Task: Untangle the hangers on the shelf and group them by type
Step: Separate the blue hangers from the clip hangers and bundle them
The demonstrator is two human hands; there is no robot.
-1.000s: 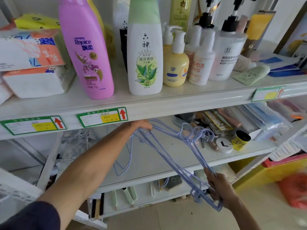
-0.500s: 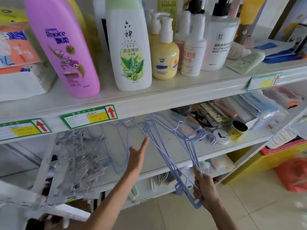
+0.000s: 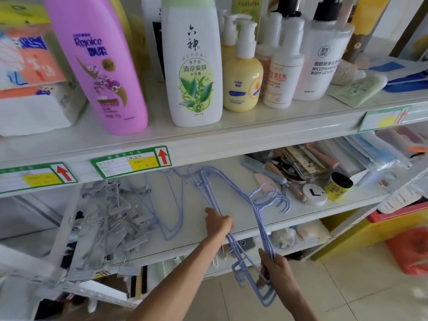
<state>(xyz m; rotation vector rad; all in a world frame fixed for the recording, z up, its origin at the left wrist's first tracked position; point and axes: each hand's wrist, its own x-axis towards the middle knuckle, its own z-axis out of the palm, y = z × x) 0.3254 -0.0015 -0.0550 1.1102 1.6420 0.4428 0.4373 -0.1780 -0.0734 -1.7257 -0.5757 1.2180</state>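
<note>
Both hands hold one bunch of blue hangers (image 3: 260,213). The left hand (image 3: 217,224) has its fingers curled round the middle of the bunch. The right hand (image 3: 276,269) grips the low end, out in front of the shelf (image 3: 301,216). The bunch slants up from there, and its far end goes in under the top shelf (image 3: 254,135). Its hooks stick out to the right, over the shelf.

A few more blue hangers (image 3: 170,234) lie flat on the shelf, just left of the left hand. Left of them is a messy pile of grey clip hangers (image 3: 115,218). Some of these hang over the front edge.

Right of the hooks are small things, close by: a comb (image 3: 257,167), a round white lid (image 3: 314,193) with an L on it and a little yellow jar (image 3: 338,187). Flat packs are stacked behind them.

The top shelf sits low over the hangers. A green price tag (image 3: 130,162) with a red arrow is stuck on its front. On it stand a pink bottle (image 3: 97,66), a white bottle (image 3: 192,66), a yellow pump bottle (image 3: 243,84) and more pump bottles. Tissue packs (image 3: 30,89) are at the left.

The shelves are white. The floor (image 3: 347,286) has pale tiles. A red bag (image 3: 412,249) sits on it at the right.
</note>
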